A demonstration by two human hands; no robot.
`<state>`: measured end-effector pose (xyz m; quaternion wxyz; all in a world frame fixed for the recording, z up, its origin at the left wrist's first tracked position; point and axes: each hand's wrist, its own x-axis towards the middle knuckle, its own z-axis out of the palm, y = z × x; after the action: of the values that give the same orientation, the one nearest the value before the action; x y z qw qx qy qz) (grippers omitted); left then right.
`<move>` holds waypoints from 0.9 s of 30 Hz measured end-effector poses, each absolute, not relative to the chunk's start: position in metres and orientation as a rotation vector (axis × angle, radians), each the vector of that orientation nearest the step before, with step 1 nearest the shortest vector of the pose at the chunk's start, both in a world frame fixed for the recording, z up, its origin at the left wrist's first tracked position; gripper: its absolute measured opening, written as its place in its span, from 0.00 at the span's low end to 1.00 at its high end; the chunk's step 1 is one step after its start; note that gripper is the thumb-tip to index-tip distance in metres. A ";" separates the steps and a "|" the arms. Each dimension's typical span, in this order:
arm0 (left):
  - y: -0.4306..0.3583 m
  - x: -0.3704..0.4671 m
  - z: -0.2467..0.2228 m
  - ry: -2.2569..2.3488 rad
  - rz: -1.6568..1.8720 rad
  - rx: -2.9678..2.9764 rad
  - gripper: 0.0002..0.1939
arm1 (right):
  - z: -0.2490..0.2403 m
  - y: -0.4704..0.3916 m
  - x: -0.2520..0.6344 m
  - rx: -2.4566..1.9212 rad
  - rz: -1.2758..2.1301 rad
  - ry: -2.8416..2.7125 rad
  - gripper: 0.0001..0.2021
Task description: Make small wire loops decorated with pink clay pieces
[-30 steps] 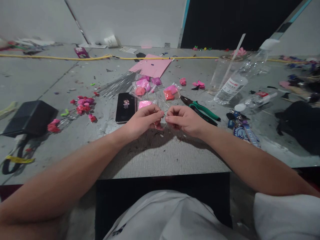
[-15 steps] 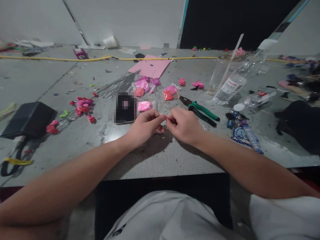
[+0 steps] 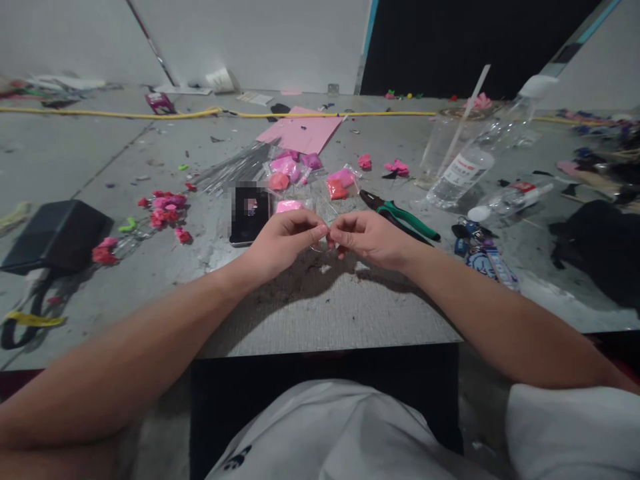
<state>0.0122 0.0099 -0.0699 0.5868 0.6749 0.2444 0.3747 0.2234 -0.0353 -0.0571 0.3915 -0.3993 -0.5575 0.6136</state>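
Observation:
My left hand (image 3: 290,240) and my right hand (image 3: 373,239) meet above the near part of the table, thumbs and forefingers pinched together tip to tip. Between them is a thin wire (image 3: 320,249), part of it curving below the fingertips; most of it is hidden by the fingers. Just behind my left hand lies a packet of pink clay (image 3: 289,205), partly covered. A phone (image 3: 245,217) rests to its left. Green-handled pliers (image 3: 400,217) lie beyond my right hand, their handle ends partly hidden by it.
A bundle of thin wires (image 3: 235,170) lies behind the phone. Pink and red clay flowers (image 3: 167,208) and a black adapter (image 3: 57,237) are at left. At right stand a plastic cup (image 3: 433,157) and a bottle (image 3: 463,175), near a keychain (image 3: 493,263). A yellow cord (image 3: 310,117) crosses the back.
My right hand has turned and its fingers have uncurled somewhat into a fingertip pinch. Both hands stay together in nearly the same place.

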 end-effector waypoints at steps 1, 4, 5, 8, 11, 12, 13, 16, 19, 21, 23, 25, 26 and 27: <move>0.010 0.012 -0.070 0.572 0.863 1.584 0.09 | -0.057 -0.035 0.224 -1.015 1.553 -1.433 0.22; 0.008 0.013 -0.072 0.571 0.838 1.521 0.10 | -0.058 -0.035 0.224 -1.047 1.467 -1.486 0.21; 0.007 0.013 -0.072 0.565 0.824 1.472 0.11 | -0.058 -0.036 0.223 -1.062 1.419 -1.509 0.21; 0.005 0.015 -0.073 0.546 0.787 1.335 0.12 | -0.060 -0.037 0.221 -1.111 1.261 -1.575 0.20; 0.002 0.017 -0.070 0.549 0.784 1.239 0.12 | -0.061 -0.039 0.219 -1.140 1.167 -1.595 0.19; 0.001 0.017 -0.069 0.552 0.784 1.209 0.12 | -0.062 -0.040 0.217 -1.145 1.156 -1.593 0.20; 0.000 0.018 -0.068 0.556 0.782 1.182 0.12 | -0.062 -0.041 0.216 -1.148 1.150 -1.587 0.20; -0.002 0.018 -0.066 0.569 0.782 1.129 0.12 | -0.062 -0.045 0.212 -1.151 1.138 -1.555 0.22; -0.002 0.018 -0.066 0.596 0.785 1.123 0.12 | -0.063 -0.048 0.209 -1.150 1.121 -1.549 0.22; -0.001 0.017 -0.065 0.615 0.776 1.133 0.12 | -0.065 -0.046 0.210 -1.144 1.143 -1.547 0.22; 0.000 0.017 -0.064 0.632 0.767 1.139 0.12 | -0.066 -0.043 0.213 -1.130 1.199 -1.538 0.22; 0.001 0.017 -0.062 0.644 0.762 1.146 0.13 | -0.066 -0.038 0.216 -1.113 1.250 -1.538 0.22; 0.001 0.017 -0.062 0.646 0.761 1.152 0.13 | -0.066 -0.037 0.218 -1.108 1.261 -1.543 0.21; 0.001 0.017 -0.062 0.644 0.759 1.158 0.13 | -0.065 -0.036 0.219 -1.108 1.257 -1.554 0.20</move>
<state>0.0166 0.0007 -0.0619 0.7223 0.5245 0.2917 0.3436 0.2187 -0.0355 -0.0654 0.4151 -0.4411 -0.6188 0.5003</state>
